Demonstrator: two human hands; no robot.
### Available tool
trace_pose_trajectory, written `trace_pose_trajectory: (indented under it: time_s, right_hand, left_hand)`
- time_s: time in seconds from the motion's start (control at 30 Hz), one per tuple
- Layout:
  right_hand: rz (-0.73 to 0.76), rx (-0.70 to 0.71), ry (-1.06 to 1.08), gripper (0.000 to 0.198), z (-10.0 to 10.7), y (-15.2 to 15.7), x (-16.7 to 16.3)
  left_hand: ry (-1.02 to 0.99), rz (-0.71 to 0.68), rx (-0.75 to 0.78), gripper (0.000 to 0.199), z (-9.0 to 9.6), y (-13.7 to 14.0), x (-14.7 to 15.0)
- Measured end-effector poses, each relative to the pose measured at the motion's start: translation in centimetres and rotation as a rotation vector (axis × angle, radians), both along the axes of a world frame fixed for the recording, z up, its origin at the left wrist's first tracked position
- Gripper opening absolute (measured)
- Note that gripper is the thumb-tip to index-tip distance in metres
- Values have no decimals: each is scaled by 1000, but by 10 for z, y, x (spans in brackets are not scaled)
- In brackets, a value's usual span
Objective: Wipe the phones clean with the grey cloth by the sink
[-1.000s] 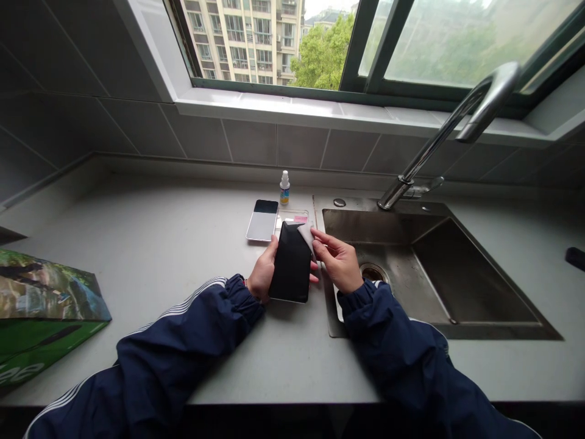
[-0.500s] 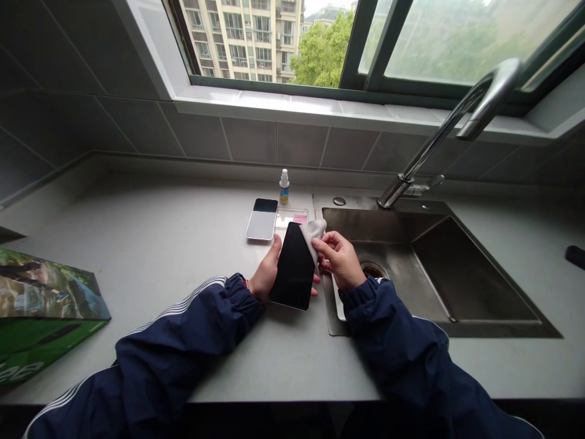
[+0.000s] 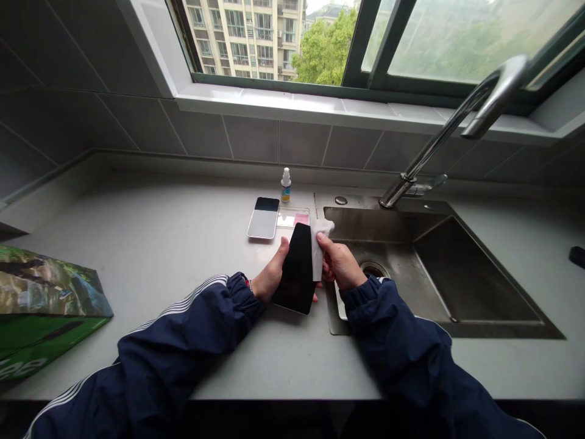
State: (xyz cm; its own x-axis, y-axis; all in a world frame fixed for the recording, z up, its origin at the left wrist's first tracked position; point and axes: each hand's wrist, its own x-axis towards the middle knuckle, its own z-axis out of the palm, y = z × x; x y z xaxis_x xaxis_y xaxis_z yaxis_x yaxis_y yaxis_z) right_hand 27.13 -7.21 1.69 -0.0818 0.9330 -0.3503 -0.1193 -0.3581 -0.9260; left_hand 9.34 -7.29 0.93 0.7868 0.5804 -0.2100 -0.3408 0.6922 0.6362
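A black-screened smartphone (image 3: 296,274) is tilted up above the counter, gripped by my left hand (image 3: 270,273) with the thumb along its left edge and fingertips showing past the right side. My right hand (image 3: 343,263) pinches a pale grey cloth (image 3: 317,251) that lies against the phone's right edge and screen. Part of the cloth sticks out beyond the top right corner. Behind them, a second phone (image 3: 264,218) with a white edge lies flat beside a clear phone case (image 3: 292,216) with a pink patch. A small spray bottle (image 3: 286,185) stands upright behind these.
To the right is a steel sink (image 3: 479,332) with a chrome tap (image 3: 439,140) arching over it. A green printed box or bag (image 3: 55,311) stands at the left. A window (image 3: 274,42) rises behind the tiled wall. Some dark object (image 3: 577,256) sits at the far right.
The cloth has gone from folded over the phone's upper right corner to lying along its right edge. My left thumb now lies further over the phone, which has turned slightly.
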Motion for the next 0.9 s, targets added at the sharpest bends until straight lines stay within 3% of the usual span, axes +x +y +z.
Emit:
trace_pose_trajectory:
  time_s: [0.33,0.9]
  right_hand:
    - [20,57,-28,57,-3,-2,-2]
    - [268,125,-29,46,1,-6,-2]
  left_hand:
    - [-18,-48,41,102,-3,1,-2]
    - [-100,145,30,94,8,1,0]
